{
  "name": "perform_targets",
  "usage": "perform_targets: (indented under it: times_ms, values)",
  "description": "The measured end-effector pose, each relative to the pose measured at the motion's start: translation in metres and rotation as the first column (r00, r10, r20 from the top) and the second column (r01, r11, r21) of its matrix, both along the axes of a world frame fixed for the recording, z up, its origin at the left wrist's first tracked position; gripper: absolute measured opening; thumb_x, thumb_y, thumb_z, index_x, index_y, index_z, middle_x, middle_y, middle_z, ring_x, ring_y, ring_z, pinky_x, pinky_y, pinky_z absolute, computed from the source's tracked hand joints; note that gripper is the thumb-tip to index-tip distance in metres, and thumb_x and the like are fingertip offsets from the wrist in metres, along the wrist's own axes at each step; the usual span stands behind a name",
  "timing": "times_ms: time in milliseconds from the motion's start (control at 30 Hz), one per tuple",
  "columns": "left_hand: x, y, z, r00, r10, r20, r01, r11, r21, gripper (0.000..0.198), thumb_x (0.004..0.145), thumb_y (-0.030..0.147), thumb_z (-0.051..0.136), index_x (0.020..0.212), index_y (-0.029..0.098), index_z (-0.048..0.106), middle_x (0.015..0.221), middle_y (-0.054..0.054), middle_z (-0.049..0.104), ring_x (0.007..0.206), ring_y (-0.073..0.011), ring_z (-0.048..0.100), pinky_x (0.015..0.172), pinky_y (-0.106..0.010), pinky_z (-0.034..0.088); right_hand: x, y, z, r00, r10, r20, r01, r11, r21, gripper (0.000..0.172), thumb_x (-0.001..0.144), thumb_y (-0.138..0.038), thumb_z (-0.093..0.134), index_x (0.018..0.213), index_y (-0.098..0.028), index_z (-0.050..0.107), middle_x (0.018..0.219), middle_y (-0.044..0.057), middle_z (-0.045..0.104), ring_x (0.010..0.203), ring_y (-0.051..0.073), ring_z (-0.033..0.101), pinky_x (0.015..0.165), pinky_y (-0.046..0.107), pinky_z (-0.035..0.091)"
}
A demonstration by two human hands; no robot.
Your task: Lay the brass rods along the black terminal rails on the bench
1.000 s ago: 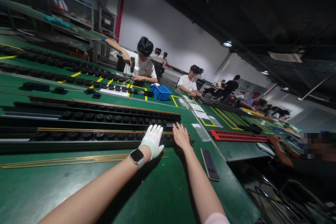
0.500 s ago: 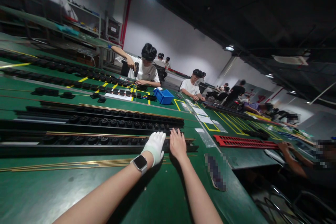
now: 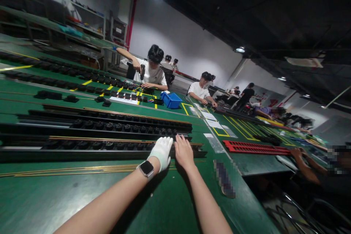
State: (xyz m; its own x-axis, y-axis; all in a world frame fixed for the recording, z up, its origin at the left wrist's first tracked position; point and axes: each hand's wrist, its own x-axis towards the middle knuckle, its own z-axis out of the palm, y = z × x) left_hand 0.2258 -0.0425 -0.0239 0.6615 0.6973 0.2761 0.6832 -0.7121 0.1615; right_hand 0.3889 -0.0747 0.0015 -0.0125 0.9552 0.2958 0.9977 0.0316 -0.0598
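Observation:
My left hand (image 3: 161, 152), in a white glove with a watch at the wrist, lies over the right part of a long black rail (image 3: 115, 155). Its fingers are stretched forward across the rail. Beside it, my bare right hand (image 3: 184, 153) rests on the same rail near its right end, fingers extended and slightly apart. Thin brass-coloured rods (image 3: 95, 139) run along the top of this rail and pass under my fingers. Black round parts (image 3: 97, 146) sit in a row inside it. My palms hide what lies directly beneath them.
Loose brass-coloured rods (image 3: 82, 170) lie in front of the rail. Behind it are more black rails (image 3: 123, 119) and a blue bin (image 3: 171, 100). A red slotted strip (image 3: 255, 147) lies right. Across the table, a person holds a power drill (image 3: 142, 72); other people work nearby.
My right hand has shifted slightly left, towards my left hand. My left hand stays almost in place on the rail. A co-worker's hand across the table has moved a little.

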Motion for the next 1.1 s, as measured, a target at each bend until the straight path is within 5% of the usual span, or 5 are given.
perform_targets:
  times_ms: [333,1100]
  values:
    - [-0.003,-0.004,0.009,0.999,0.001,-0.038,-0.001,1.0,-0.005,0.088,0.085,0.035,0.059,0.16,0.0,0.028,0.166,-0.028,0.033,0.152,-0.0435,0.034,0.127,-0.054,0.018,0.016,0.0,-0.005,1.0,-0.03,-0.006,0.03,0.998,0.051,0.058,0.112,-0.037,0.018,0.162,-0.014,0.038,0.166,0.006,0.039,0.157,0.022,0.028,0.127,0.043,0.026]
    - [-0.001,-0.001,0.002,1.0,0.001,-0.027,-0.001,1.0,-0.03,0.093,0.084,0.035,0.059,0.162,0.001,0.022,0.167,-0.029,0.03,0.154,-0.0429,0.03,0.127,-0.056,0.016,0.072,0.013,-0.013,0.983,-0.169,-0.073,0.168,0.986,-0.014,0.058,0.109,-0.04,0.021,0.153,-0.02,0.054,0.159,0.001,0.051,0.154,0.022,0.037,0.127,0.04,0.027]
